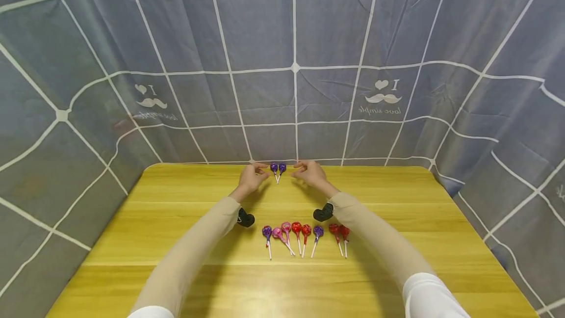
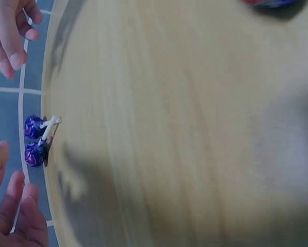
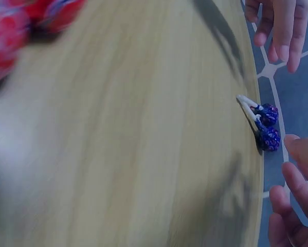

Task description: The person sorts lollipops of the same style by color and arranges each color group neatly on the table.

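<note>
Two purple-wrapped lollipops, a left one (image 1: 274,167) and a right one (image 1: 282,167), lie side by side at the table's far edge, their white sticks meeting in a V. My left hand (image 1: 253,177) hovers just left of the pair, fingers relaxed and apart from the candy. On the other side, my right hand (image 1: 310,173) is held with loosely bent fingers, holding nothing. Both wrist views show a gap between the fingertips and the wrapped heads. Nearer me lies a row of lollipops: purple (image 1: 267,231), pink (image 1: 286,227), red (image 1: 296,227) and another purple (image 1: 318,231).
To the right of that row are two more red lollipops (image 1: 334,229), close beside my right forearm. The yellow wood-grain table (image 1: 176,278) ends at a grey curtain (image 1: 265,97) with white grid lines. Black wrist devices (image 1: 323,212) sit under both sleeves.
</note>
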Available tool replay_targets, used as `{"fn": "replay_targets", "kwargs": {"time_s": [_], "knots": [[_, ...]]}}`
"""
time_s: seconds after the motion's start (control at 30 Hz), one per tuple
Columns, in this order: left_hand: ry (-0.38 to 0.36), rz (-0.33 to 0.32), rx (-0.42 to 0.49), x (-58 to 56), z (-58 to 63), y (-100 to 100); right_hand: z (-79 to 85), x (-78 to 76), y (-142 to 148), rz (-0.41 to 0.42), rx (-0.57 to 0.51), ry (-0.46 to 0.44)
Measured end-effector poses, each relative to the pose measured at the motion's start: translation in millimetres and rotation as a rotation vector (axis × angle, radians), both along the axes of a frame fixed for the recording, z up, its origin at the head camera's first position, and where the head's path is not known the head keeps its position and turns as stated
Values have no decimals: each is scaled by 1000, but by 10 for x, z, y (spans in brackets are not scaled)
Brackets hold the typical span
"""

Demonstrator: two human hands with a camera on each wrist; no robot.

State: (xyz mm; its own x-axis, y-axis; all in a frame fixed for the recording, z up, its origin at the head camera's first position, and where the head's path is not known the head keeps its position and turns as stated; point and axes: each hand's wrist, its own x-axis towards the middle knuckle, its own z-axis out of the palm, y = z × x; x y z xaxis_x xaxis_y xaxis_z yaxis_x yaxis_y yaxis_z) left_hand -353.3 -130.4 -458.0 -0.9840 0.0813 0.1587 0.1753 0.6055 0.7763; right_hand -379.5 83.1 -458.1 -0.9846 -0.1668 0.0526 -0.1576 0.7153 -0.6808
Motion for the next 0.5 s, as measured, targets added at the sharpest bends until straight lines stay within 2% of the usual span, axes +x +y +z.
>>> {"fn": "replay_targets", "kwargs": {"time_s": [0.2, 0.5], "knots": [[-1, -1, 21, 202, -17, -43, 44, 172, 141, 25, 10, 12], [-7, 4, 54, 484, -18, -163, -42, 363, 385, 51, 4, 27]]}}
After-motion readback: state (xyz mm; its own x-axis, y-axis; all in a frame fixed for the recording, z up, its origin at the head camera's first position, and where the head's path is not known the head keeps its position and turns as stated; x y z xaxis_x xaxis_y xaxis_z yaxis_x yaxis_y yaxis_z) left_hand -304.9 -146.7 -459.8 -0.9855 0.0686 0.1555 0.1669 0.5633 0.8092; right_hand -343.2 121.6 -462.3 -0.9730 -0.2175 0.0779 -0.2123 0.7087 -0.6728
